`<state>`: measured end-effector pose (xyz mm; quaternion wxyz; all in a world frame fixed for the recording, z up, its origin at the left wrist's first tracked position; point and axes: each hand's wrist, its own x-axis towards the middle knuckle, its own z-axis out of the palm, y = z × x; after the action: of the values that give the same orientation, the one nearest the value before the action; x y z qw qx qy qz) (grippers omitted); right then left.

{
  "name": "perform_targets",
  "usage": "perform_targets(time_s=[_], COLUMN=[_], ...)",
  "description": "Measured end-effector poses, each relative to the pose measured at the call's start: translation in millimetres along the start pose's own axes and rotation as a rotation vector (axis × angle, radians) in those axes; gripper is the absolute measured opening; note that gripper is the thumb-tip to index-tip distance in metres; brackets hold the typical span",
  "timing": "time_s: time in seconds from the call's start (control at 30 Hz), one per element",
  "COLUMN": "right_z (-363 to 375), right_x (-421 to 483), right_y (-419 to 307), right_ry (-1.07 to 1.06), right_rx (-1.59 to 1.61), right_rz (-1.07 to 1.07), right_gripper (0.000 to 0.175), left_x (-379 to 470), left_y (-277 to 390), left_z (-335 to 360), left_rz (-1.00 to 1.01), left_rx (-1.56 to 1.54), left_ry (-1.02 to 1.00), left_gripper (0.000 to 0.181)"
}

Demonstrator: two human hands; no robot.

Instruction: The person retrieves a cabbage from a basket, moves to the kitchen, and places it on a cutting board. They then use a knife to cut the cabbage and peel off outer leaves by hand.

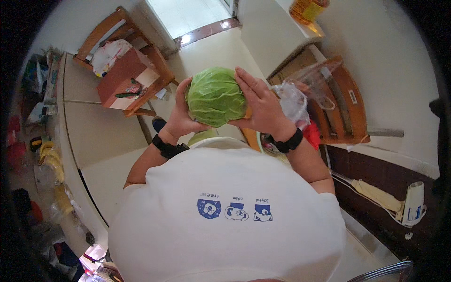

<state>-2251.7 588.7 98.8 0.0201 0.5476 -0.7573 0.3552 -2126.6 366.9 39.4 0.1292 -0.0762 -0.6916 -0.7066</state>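
A round green cabbage (215, 97) is held up in front of my chest, between both hands. My left hand (180, 116) cups its left side, with the thumb along the lower edge. Against the right side rests my right hand (263, 105), fingers spread over the upper right leaves and thumb near the bottom. Both wrists wear black bands. The underside of the cabbage is hidden from me.
To the left, a wooden chair (121, 30) stands behind a reddish-brown box (121, 75) with a green-handled tool (127, 94) on it. At right, clear plastic bags (294, 102) lie by another wooden chair (347, 105). A bottle of yellow-orange liquid (306, 10) stands on a white surface.
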Motion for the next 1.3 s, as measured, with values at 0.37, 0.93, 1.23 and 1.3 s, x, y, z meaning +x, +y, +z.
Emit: perform_targets(time_s=[0.37,0.93,1.23,1.3], right_z=[67,19,-2,4], right_x=[142,299,460,494], right_y=[12,178,281,300], right_ry=[0.012,0.216,0.029,0.005], right_rx=[0.395,1.486,1.446,1.455], right_rz=[0.025,0.202,0.119,0.070], right_gripper=[0.085,0.071,0.069,0.069], left_x=[23,210,329,355], left_y=[-23,-74,-91,-91], left_z=[-167,-243,-301,-318], left_rz=[-0.135,-0.140,-0.059,0.005], left_rx=[-0.269,-0.385,-0.244,-0.246], left_ry=[0.160,0.320,0.601,0.587], left_gripper=[0.125,0.111,0.114,0.115])
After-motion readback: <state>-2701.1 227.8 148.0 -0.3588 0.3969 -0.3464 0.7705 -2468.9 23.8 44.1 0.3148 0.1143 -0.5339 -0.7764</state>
